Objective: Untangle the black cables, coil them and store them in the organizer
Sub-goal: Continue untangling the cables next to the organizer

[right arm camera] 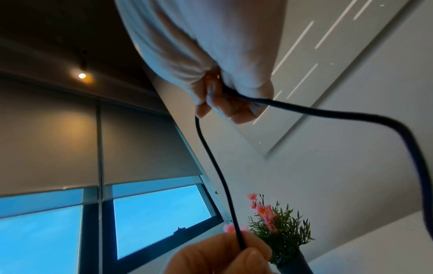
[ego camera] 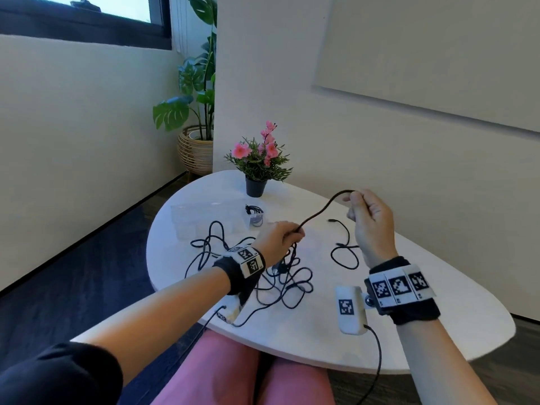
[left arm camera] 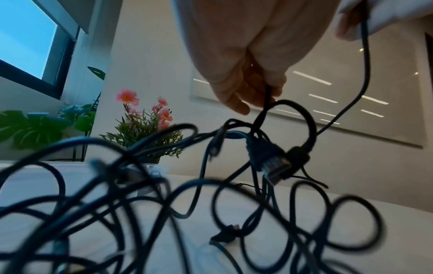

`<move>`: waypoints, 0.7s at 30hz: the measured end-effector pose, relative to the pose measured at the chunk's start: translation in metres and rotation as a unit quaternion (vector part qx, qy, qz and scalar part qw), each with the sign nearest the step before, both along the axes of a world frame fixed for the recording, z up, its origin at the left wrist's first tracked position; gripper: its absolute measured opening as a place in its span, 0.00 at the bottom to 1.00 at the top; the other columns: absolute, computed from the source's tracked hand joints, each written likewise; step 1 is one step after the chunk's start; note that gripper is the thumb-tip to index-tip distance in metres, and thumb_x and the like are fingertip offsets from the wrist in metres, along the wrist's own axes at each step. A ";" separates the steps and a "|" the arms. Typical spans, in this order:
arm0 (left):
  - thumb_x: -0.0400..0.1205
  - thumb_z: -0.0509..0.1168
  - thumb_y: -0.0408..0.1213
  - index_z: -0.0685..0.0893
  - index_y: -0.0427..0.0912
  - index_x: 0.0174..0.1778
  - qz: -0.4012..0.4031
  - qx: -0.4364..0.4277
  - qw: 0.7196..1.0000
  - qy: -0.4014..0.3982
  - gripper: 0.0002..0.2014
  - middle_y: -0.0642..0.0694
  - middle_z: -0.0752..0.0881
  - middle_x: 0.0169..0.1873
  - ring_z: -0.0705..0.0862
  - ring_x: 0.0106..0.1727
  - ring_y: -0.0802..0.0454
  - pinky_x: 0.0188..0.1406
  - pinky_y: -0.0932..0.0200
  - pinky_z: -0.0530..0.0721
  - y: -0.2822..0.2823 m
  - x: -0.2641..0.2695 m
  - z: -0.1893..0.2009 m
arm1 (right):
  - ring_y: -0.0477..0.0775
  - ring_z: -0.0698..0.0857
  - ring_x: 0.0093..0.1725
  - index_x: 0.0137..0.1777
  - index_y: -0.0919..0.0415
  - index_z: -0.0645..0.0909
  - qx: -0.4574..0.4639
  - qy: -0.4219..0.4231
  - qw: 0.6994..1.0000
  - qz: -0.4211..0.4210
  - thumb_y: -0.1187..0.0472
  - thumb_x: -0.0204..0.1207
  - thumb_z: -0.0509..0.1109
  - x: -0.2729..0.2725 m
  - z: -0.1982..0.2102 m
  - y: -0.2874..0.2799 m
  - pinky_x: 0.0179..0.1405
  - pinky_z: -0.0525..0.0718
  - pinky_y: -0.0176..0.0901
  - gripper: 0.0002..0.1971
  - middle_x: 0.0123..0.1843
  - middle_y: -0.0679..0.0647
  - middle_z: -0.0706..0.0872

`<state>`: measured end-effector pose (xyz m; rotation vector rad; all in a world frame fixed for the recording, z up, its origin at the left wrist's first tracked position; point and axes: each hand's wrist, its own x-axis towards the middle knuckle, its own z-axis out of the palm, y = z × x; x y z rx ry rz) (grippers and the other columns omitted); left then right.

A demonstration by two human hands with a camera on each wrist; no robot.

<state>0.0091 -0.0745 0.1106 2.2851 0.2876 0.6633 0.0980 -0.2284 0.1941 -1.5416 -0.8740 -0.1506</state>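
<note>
Two hands raise one black cable (ego camera: 321,210) above a white table (ego camera: 394,331) as I watch through the head camera. My left hand (ego camera: 277,238) pinches the cable low, just over the tangle of black cables (ego camera: 277,276), with fingers and thumb curled round the cord. My right hand (ego camera: 369,213) grips the same cable higher and farther right, fingers folded into a loose fist around it, so the cord runs in a slack, rising curve between the two hands.

From the left wrist view, the cord drops out of the left hand (left arm camera: 246,74) straight into a knot of loops where a USB plug (left arm camera: 274,166) hangs clear of the tabletop; more loops sprawl blurred across the table below. From the right wrist view, the cable leaves the right hand (right arm camera: 225,96) on two sides, one strand falling to the left hand's fingertips (right arm camera: 234,255) at the bottom edge.

Beyond the tangle sits a clear plastic organizer (ego camera: 204,220), with one coiled black cable (ego camera: 254,213) already in its right-hand compartment. A separate black cable (ego camera: 344,252) lies loosely looped on the table under the right hand, apart from the main tangle. A potted plant with pink flowers (ego camera: 258,159) stands at the table's far edge, behind the organizer.
</note>
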 end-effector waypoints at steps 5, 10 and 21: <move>0.83 0.62 0.31 0.86 0.35 0.51 -0.016 0.055 0.998 0.034 0.08 0.39 0.87 0.48 0.82 0.47 0.48 0.45 0.73 0.67 -0.005 0.021 -0.018 | 0.46 0.70 0.32 0.41 0.44 0.83 0.096 -0.007 0.995 -0.020 0.60 0.85 0.59 0.004 0.011 -0.017 0.38 0.72 0.42 0.16 0.32 0.48 0.76; 0.84 0.62 0.33 0.88 0.35 0.54 0.011 0.103 0.993 0.056 0.11 0.37 0.86 0.52 0.84 0.53 0.41 0.54 0.60 0.76 0.012 0.028 -0.033 | 0.45 0.72 0.31 0.40 0.40 0.85 0.169 -0.012 0.983 -0.067 0.60 0.84 0.59 0.028 0.032 -0.044 0.36 0.73 0.40 0.18 0.35 0.38 0.84; 0.87 0.55 0.44 0.84 0.50 0.61 0.130 0.225 0.964 0.063 0.14 0.49 0.86 0.54 0.79 0.59 0.47 0.59 0.52 0.74 0.075 0.026 -0.028 | 0.44 0.71 0.27 0.38 0.50 0.79 0.259 0.081 0.947 -0.174 0.60 0.82 0.57 0.065 0.028 -0.064 0.28 0.70 0.34 0.13 0.36 0.48 0.78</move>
